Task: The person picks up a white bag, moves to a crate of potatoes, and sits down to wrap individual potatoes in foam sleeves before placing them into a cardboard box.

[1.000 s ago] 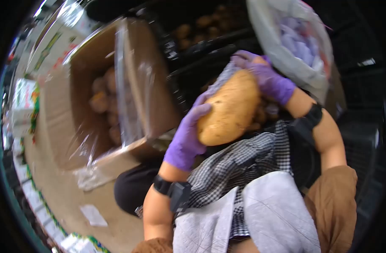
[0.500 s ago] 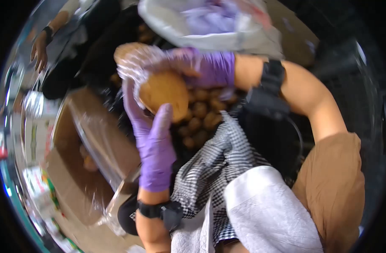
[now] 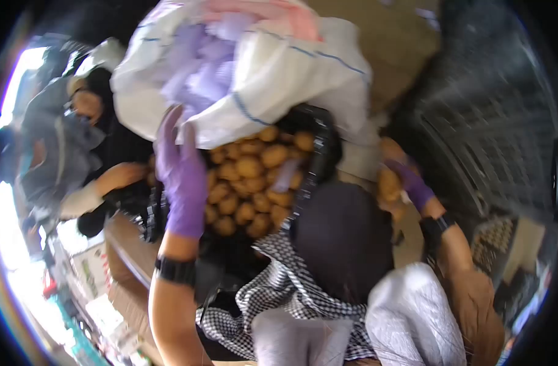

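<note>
My left hand (image 3: 182,177), in a purple glove, is stretched up with fingers apart at the near rim of a white sack (image 3: 279,85). Purple foam nets (image 3: 208,67) fill the sack's mouth, close to my fingertips. Below it lie several brownish-yellow round fruits (image 3: 248,183) in a bin lined with black plastic (image 3: 318,146); a scrap of pale purple net is among them. Far to the right, my gloved right hand (image 3: 410,177) is closed around a brown fruit (image 3: 388,185). Blur hides part of that grip.
Another person (image 3: 53,140) is at the left, one hand (image 3: 123,175) near the bin's far side. A cardboard box (image 3: 129,256) stands at lower left. Dark plastic crates (image 3: 486,110) line the right side. My knees and a checked cloth (image 3: 285,268) are nearest me.
Both hands held fruit with a white net together over the bin. Now they are apart: my left hand is empty at the sack, my right hand far right with a fruit. The view has shifted.
</note>
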`<state>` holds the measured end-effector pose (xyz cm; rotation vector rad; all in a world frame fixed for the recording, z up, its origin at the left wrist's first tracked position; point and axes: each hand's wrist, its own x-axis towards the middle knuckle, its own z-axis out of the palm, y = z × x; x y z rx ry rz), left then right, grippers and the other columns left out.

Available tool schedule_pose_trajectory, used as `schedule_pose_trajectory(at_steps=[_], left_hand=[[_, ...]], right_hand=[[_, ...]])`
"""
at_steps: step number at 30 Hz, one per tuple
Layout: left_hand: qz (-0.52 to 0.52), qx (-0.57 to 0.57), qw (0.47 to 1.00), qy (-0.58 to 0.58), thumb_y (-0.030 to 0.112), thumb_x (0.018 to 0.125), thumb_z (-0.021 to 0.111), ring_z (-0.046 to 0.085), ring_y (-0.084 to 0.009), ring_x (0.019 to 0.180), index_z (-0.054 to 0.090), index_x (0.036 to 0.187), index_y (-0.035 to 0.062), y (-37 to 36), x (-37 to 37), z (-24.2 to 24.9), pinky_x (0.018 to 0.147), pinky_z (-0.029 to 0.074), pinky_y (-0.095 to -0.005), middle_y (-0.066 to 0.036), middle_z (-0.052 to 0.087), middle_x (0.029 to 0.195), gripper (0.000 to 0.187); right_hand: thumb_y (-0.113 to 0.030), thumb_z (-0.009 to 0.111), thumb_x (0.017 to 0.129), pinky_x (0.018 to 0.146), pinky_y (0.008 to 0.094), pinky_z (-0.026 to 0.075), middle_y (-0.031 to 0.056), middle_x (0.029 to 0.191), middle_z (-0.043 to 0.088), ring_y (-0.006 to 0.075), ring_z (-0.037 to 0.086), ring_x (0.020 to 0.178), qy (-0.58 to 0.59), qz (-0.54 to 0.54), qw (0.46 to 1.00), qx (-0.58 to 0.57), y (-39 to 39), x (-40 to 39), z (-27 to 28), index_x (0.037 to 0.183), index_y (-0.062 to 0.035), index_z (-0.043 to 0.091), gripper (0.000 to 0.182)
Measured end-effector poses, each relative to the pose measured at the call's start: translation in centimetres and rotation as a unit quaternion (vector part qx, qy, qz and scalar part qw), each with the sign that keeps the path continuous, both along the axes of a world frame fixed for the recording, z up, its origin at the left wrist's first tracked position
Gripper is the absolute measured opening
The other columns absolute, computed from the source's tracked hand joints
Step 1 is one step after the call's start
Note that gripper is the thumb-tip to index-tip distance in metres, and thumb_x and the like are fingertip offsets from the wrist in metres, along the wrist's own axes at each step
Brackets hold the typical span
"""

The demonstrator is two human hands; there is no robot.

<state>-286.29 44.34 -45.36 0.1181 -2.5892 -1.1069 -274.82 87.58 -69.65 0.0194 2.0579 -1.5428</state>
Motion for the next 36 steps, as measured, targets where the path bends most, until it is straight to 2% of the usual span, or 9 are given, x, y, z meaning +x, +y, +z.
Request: schedule_pose_trajectory(at_steps=[2, 5, 9, 16, 20, 24, 29, 31, 36], left_hand=[[0.028, -0.141, 0.989, 0.046, 0.028, 0.091, 0.053, 0.05, -0.0275, 0.115, 0.055, 0.122, 0.0073, -0.4, -4.1, -0.2, 0.098, 0.037, -0.0369, -0.014, 0.056, 0.121, 0.038], [-0.006, -0.058, 0.993, -0.103, 0.027, 0.086, 0.06, 0.054, -0.0325, 0.109, 0.058, 0.117, 0.0121, -0.1, -9.8, -0.5, 0.093, 0.042, -0.0386, -0.014, 0.058, 0.117, 0.034], [-0.119, -0.28, 0.945, -0.12, 0.026, 0.081, 0.063, 0.056, -0.0314, 0.104, 0.06, 0.112, 0.0154, -0.6, -12.5, -3.7, 0.089, 0.044, -0.0386, -0.012, 0.06, 0.112, 0.033], [0.057, 0.12, 0.988, 0.084, 0.01, 0.078, 0.067, 0.051, -0.0111, 0.081, 0.06, 0.106, 0.0045, -2.9, -5.0, 0.1, 0.073, 0.045, -0.0245, -0.002, 0.055, 0.088, 0.029], [0.068, 0.238, 0.958, 0.145, 0.009, 0.079, 0.067, 0.049, -0.0081, 0.083, 0.058, 0.108, 0.0013, -2.9, 2.2, 2.5, 0.074, 0.044, -0.0222, -0.003, 0.054, 0.093, 0.031], [0.077, 0.178, 0.962, 0.19, 0.011, 0.081, 0.065, 0.052, -0.0097, 0.092, 0.056, 0.113, 0.0016, -4.5, 4.7, 5.0, 0.077, 0.046, -0.0236, -0.007, 0.056, 0.1, 0.034], [0.049, 0.046, 0.976, 0.207, 0.031, 0.084, 0.063, 0.033, -0.0327, 0.128, 0.033, 0.137, 0.0012, -5.5, 2.9, 7.8, 0.106, 0.028, -0.0387, -0.022, 0.034, 0.137, 0.067], [-0.091, 0.399, 0.899, 0.158, 0.0, 0.086, 0.06, 0.058, -0.0104, 0.085, 0.044, 0.126, -0.0043, -5.3, 2.9, 6.7, 0.071, 0.051, -0.0223, -0.007, 0.059, 0.102, 0.043], [-0.012, 0.372, 0.928, -0.01, 0.007, 0.083, 0.063, 0.062, -0.0135, 0.069, 0.054, 0.111, -0.0036, -7.4, 9.7, 6.1, 0.055, 0.051, -0.0222, -0.009, 0.063, 0.089, 0.031]], right_hand=[[-0.026, 0.073, 0.07, 0.107, 0.0343, 0.029, 0.012, 0.136, 0.045, 0.0244, 0.04, 0.128, 0.096, 0.11, 0.977, 0.152, 4.4, 0.4, -11.0, 0.134, -0.0042, 0.044, 0.074], [-0.021, 0.067, 0.077, 0.105, 0.0385, 0.031, 0.015, 0.132, 0.048, 0.0257, 0.044, 0.123, -0.118, -0.345, 0.929, 0.063, 1.7, -1.4, -10.8, 0.133, -0.004, 0.044, 0.063], [-0.023, 0.062, 0.082, 0.102, 0.0396, 0.033, 0.0213, 0.124, 0.05, 0.0302, 0.047, 0.116, 0.18, 0.102, 0.865, 0.458, 0.6, -1.7, -6.5, 0.129, 0.001, 0.044, 0.056], [-0.009, 0.056, 0.087, 0.096, 0.0373, 0.04, 0.0183, 0.123, 0.052, 0.0283, 0.052, 0.112, 0.322, -0.204, 0.924, 0.025, -13.1, -10.0, 14.6, 0.123, 0.0033, 0.047, 0.039], [-0.004, 0.05, 0.089, 0.095, 0.035, 0.042, 0.0176, 0.123, 0.052, 0.0255, 0.053, 0.112, 0.647, 0.104, 0.754, -0.043, -22.8, -15.3, 27.8, 0.121, 0.0057, 0.049, 0.033], [0.0, 0.05, 0.086, 0.094, 0.0335, 0.043, 0.0161, 0.123, 0.051, 0.0243, 0.054, 0.109, 0.222, 0.305, 0.926, -0.013, -30.6, -13.5, 36.1, 0.123, 0.0007, 0.05, 0.037], [-0.012, 0.054, 0.084, 0.086, 0.0329, 0.045, 0.0133, 0.116, 0.055, 0.0227, 0.057, 0.097, 0.167, 0.194, 0.93, -0.264, -33.3, -14.9, 33.0, 0.12, -0.0023, 0.052, 0.037], [-0.016, 0.056, 0.084, 0.083, 0.0327, 0.046, 0.0122, 0.113, 0.057, 0.0221, 0.058, 0.092, 0.178, 0.197, 0.926, -0.269, -32.7, -14.9, 32.0, 0.119, -0.0035, 0.053, 0.038], [-0.027, 0.061, 0.082, 0.075, 0.0321, 0.049, 0.0095, 0.106, 0.061, 0.0205, 0.061, 0.08, 0.487, 0.398, 0.773, -0.082, -34.4, -15.0, 28.1, 0.117, -0.0064, 0.055, 0.041]])
